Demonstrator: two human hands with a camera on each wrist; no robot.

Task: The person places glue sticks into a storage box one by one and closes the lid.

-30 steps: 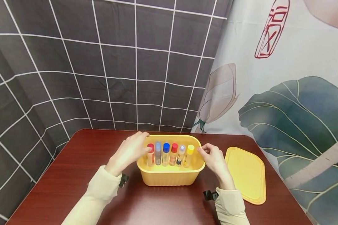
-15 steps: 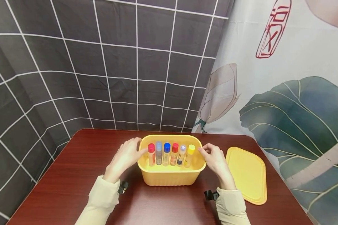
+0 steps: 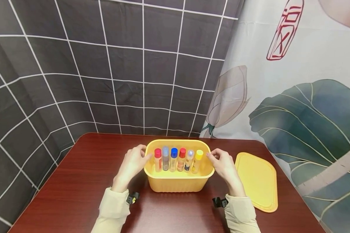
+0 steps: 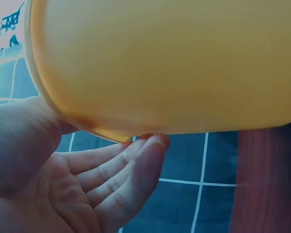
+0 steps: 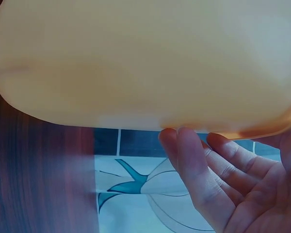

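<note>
A yellow plastic bin (image 3: pixel 178 185) stands on the table, and its wall fills much of both wrist views. Inside, several slim clear tubes with coloured caps stand upright in a row, from a red-capped tube (image 3: pixel 158 161) at the left to a yellow-capped tube (image 3: pixel 196 162) at the right. My left hand (image 3: pixel 132 165) grips the bin's left rim, thumb over the edge and fingers against the outer wall. On the opposite side, my right hand (image 3: pixel 225 164) pinches the right rim in the same way. Neither hand touches the tubes.
To the right, a flat yellow lid (image 3: pixel 258 181) lies on the dark red-brown table (image 3: pixel 175 213). A dark grid-patterned cloth (image 3: pixel 119 64) hangs behind, beside a white cloth (image 3: pixel 250 42) printed with leaves.
My left hand has drawn back from above the red-capped tube to the bin's left rim. The right hand keeps its place at the right rim.
</note>
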